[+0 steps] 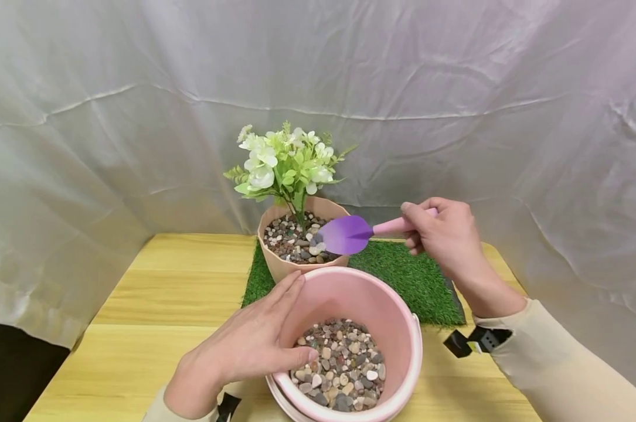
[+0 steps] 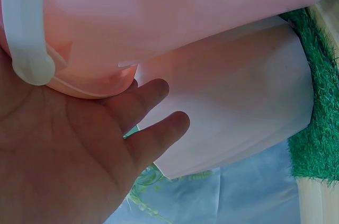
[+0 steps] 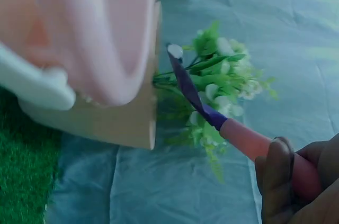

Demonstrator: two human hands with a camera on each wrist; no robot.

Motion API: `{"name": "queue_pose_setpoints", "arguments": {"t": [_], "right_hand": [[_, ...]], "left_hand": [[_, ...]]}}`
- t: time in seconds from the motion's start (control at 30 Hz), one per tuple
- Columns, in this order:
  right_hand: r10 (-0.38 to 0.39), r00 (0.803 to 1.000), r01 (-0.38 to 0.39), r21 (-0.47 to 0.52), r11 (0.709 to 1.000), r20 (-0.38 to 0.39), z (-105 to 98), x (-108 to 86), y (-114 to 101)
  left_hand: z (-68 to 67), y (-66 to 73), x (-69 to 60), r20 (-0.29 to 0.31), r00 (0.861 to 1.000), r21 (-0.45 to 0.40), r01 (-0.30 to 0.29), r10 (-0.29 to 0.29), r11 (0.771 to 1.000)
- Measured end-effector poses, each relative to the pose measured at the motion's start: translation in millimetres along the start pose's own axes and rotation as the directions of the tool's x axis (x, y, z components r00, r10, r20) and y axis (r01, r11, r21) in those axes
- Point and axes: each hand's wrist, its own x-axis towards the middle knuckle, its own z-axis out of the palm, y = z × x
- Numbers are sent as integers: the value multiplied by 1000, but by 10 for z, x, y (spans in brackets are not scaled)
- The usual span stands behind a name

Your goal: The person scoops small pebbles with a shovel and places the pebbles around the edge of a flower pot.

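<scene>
My right hand (image 1: pixel 446 231) grips the pink handle of a small garden trowel (image 1: pixel 346 234). The trowel's purple blade is tilted over the right side of a beige flowerpot (image 1: pixel 281 266). Pebbles show by the blade's tip, and the right wrist view has a pale pebble (image 3: pixel 175 51) there. White flowers with green leaves (image 1: pixel 291 158) stand in the pot among pebbles. In front is a pink bucket (image 1: pixel 397 334) partly filled with mixed pebbles (image 1: pixel 344 363). My left hand (image 1: pixel 249 340) holds its left rim, thumb inside and fingers along the outside.
A green turf mat (image 1: pixel 402 281) lies under the pot on the wooden table (image 1: pixel 175 293). The bucket's white handle (image 2: pixel 24 28) hangs at its side. A grey sheet (image 1: pixel 138 146) closes off the back and sides.
</scene>
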Motion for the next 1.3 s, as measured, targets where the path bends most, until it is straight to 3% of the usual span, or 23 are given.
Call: {"name": "queue_pose_setpoints", "arguments": {"t": [0.13,0.27,0.5,0.7,0.83,0.97,1.07,1.2,1.3], "right_hand": [[-48,998,46,-83,996,-31,92,33,10],[-71,996,65,-106,992,-54,107,14,21],[-39,993,39,0,999,-115,4,-88,87],[11,986,12,138,990,-165,-248,-193,246],[88,981,-40,268,963,-173,-465,-263,454],[174,956,-89,332,939,-235,-617,-338,753],[218,947,-140,308,941,-237,-653,-396,1016],[240,965,-214,209,954,-109,-632,-483,1354],[270,962,-262,122,957,-51,-587,-566,1552]], "left_hand": [[7,-4,4,0,1000,-1,-3,3,1000],[9,-10,4,0,1000,-4,-3,3,1000],[3,5,8,-4,1000,-8,-13,13,1000],[1,15,1,-11,1000,-4,-17,17,1000],[9,5,-11,-28,999,15,-15,16,1000],[17,-4,-23,-34,999,22,-12,13,1000],[17,-6,-24,-32,999,20,-11,12,1000],[10,1,-18,-30,999,14,-12,12,1000],[6,9,-18,-23,1000,6,-11,11,1000]]}}
